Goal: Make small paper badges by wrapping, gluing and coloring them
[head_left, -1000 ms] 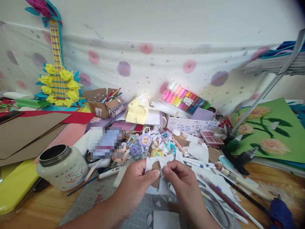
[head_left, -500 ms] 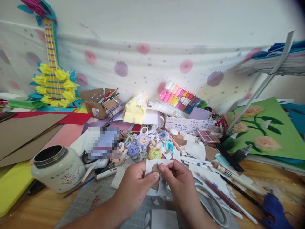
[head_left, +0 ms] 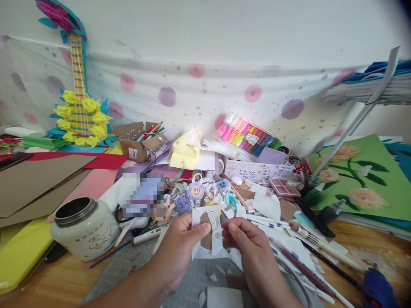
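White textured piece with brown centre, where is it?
In the head view, the piece sits below centre, in the left hand, the right hand beside it.

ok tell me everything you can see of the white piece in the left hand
The white piece looks like thin, dimpled paper or cloth, with uneven edges. Brown, cardboard-like material shows in a tall, rounded area at its middle. It is held up with this side facing the camera, above the grey mat. The left hand grips its left side; the right hand is at its right edge, contact unclear.
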`<act>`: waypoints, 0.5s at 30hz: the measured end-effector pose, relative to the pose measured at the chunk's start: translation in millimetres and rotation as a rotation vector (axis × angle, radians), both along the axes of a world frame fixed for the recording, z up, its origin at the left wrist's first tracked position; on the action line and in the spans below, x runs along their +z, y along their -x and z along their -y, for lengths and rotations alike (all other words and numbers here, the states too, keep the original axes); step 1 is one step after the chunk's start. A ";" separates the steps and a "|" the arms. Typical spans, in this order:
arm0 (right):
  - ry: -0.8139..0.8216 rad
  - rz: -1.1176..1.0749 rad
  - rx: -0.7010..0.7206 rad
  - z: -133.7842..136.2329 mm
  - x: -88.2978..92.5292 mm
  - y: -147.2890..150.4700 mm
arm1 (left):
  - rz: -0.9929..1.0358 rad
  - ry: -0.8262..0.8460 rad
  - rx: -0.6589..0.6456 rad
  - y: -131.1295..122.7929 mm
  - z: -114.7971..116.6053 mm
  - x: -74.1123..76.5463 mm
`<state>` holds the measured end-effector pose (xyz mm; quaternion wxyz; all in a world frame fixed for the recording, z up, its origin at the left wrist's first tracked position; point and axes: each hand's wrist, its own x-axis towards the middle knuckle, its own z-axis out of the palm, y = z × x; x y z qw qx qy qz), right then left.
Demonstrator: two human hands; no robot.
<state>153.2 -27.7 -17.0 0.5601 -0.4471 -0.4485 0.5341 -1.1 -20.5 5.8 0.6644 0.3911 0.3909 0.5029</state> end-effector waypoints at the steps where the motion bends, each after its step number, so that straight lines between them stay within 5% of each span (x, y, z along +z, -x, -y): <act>1: 0.003 -0.006 0.019 0.0 0.3 0.2 | 0.025 0.009 0.005 0.1 -0.4 0.0; 11: -0.053 0.184 -0.015 -1.4 3.1 11.4 | -0.079 -0.052 0.021 -0.9 1.9 -2.2; 15: -0.071 0.160 0.099 0.3 5.2 6.1 | -0.062 -0.029 0.034 -1.1 -0.1 -3.0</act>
